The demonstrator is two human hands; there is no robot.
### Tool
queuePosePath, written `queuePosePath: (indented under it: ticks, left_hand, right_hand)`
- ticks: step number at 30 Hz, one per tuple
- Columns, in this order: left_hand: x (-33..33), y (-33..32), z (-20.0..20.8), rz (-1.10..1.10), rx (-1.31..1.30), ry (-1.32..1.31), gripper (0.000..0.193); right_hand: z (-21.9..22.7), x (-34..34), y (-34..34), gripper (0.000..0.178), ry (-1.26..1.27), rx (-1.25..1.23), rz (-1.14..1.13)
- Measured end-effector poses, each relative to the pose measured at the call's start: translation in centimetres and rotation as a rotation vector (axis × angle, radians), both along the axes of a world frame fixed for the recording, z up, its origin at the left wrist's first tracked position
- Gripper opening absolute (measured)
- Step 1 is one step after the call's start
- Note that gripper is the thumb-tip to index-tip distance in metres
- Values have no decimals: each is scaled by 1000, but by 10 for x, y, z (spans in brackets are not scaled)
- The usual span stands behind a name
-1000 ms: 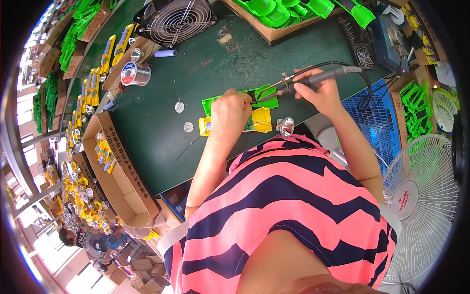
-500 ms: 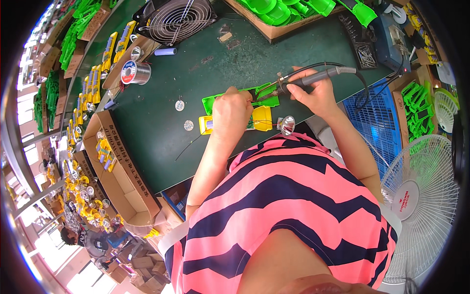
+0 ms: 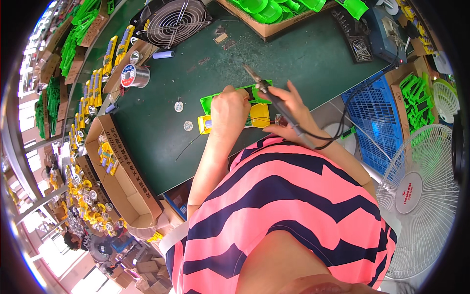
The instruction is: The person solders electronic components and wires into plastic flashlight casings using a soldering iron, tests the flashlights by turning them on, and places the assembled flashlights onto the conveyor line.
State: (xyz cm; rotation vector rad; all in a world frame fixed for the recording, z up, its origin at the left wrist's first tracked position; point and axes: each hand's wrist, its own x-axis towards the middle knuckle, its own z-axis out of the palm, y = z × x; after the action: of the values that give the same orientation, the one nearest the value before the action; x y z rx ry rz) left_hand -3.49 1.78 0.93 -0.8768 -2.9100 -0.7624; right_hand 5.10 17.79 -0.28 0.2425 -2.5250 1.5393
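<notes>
My right hand (image 3: 293, 110) holds a soldering iron (image 3: 281, 105) with its metal tip pointing up and left, above the work. Its index finger is raised, and its thumb reaches down beside the lamp reflector (image 3: 280, 120), mostly hidden by the hand. My left hand (image 3: 229, 109) is closed over a green plastic housing (image 3: 207, 104) and a yellow housing (image 3: 260, 115) lying below it; what its fingertips pinch is hidden. The yellow housing contains a battery cell and a green circuit board. A thin dark wire (image 3: 188, 147) trails to its left.
Two small round discs (image 3: 188, 126) lie left of the housings. Farther left stand a solder spool (image 3: 135, 76) and an open cardboard box (image 3: 122, 181). A black fan (image 3: 176, 24), a box of green parts (image 3: 267, 29) and a screw tray (image 3: 361, 49) line the far side.
My right hand has moved left and down toward the reflector. The soldering iron has swung, its tip lifting away from the housings to point up and left. My left hand stays nearly in place.
</notes>
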Motion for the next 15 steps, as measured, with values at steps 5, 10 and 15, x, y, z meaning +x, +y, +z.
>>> queuePosePath:
  ticks: [5,10,15]
  left_hand:
    - [0,-2,0,-10,-56,-23,13]
    - [13,-21,-3,-70,204,157,16]
    - [46,-42,-15,-43,66,542,33]
  right_hand:
    - [-7,-1,-4,70,27,77,120]
    - [-4,-7,-1,70,75,85,123]
    - [4,-27,19,69,62,169,92]
